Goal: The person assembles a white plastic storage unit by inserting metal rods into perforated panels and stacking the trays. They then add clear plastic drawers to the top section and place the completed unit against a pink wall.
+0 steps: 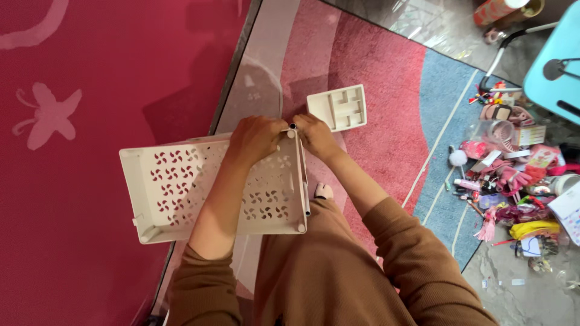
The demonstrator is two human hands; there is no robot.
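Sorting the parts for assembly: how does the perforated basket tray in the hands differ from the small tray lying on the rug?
The perforated basket tray is far larger than the small tray. Its base has pinwheel cut-outs; the small tray has plain ribbed compartments. The left hand and right hand grip the basket's corner; the small tray lies untouched. Both are off-white plastic.

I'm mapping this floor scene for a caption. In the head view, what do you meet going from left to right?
Butterfly pattern on the dark red mat → perforated white basket → left hand → right hand → small white tray → pile of pink toys and trinkets.
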